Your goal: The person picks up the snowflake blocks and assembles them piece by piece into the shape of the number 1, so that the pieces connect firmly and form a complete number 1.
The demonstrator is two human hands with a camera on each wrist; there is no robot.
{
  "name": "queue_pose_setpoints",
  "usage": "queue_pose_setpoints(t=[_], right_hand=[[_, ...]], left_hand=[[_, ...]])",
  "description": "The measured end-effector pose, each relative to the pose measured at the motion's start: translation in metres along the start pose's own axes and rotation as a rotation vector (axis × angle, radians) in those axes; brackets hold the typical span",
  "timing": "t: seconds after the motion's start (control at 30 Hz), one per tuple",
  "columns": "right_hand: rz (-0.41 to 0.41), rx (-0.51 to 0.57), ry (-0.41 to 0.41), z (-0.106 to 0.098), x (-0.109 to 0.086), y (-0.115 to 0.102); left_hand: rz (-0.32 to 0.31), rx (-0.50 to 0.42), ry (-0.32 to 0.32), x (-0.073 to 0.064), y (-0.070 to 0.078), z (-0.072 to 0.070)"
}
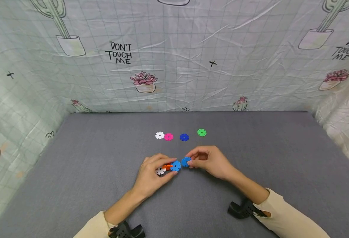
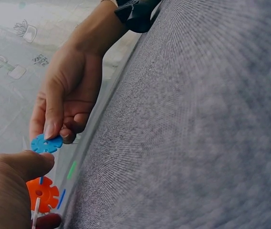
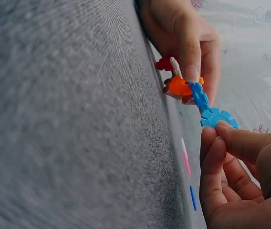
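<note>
My left hand (image 1: 151,174) grips a short chain of notched plastic discs between thumb and fingers. In it are a red disc (image 3: 164,64), a white disc (image 1: 161,171), an orange disc (image 2: 42,194) and, at the right end, a light blue disc (image 1: 175,166). Thumb and forefinger of my right hand (image 1: 210,161) pinch a second light blue disc (image 3: 218,116) by its edge. The right wrist view shows this disc right at the edge of the chain's blue one, the two turned at an angle to each other. Part of the chain is hidden by the left fingers.
Beyond my hands lie a white disc (image 1: 159,135) and a pink disc (image 1: 169,137) side by side, then a dark blue disc (image 1: 184,137) and a green disc (image 1: 202,132). They are flat on the grey tabletop (image 1: 109,145). A printed cloth (image 1: 174,46) hangs behind the table.
</note>
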State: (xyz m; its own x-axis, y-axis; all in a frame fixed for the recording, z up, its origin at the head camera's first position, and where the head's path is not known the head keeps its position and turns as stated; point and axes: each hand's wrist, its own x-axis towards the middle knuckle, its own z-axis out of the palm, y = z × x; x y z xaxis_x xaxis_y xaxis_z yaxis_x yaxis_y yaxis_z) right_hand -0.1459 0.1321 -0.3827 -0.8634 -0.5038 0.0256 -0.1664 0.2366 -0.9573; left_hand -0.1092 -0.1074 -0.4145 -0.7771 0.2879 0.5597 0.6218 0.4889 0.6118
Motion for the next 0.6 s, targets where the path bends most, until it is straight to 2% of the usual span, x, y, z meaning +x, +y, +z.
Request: queue_pose_setpoints(t=[0.6], right_hand=[[0.015, -0.03, 0.079, 0.013, -0.004, -0.001]], left_hand=[[-0.012, 0.015, -0.022, 0.002, 0.002, -0.001]])
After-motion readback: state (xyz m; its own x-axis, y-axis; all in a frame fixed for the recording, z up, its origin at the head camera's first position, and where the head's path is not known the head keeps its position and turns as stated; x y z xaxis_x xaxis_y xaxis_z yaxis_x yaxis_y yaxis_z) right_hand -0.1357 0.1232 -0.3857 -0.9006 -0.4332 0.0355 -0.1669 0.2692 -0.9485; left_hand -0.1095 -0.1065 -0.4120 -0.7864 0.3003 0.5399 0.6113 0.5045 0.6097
